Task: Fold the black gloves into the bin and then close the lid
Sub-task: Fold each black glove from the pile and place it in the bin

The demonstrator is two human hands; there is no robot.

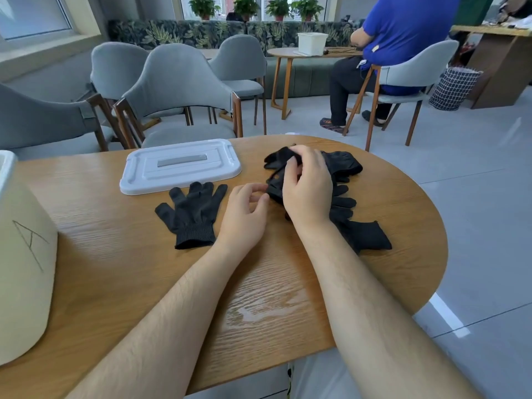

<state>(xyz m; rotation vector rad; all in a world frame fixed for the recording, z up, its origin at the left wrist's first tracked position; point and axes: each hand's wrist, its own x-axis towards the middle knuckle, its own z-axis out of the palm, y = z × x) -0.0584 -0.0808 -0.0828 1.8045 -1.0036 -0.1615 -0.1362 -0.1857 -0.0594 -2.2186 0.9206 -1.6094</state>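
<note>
Both pinch glove (277,161): L hand (244,214), R hand (308,191).

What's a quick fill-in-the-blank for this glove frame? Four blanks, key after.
1. The lid lying on the table is coloured ___.
2. The bin bears the hand-drawn letter ___.
3. The flat glove points its fingertips toward the ___.
4. The bunched glove in the right hand lies ___ of the flat glove.
Missing: white; A; lid; right.
</note>
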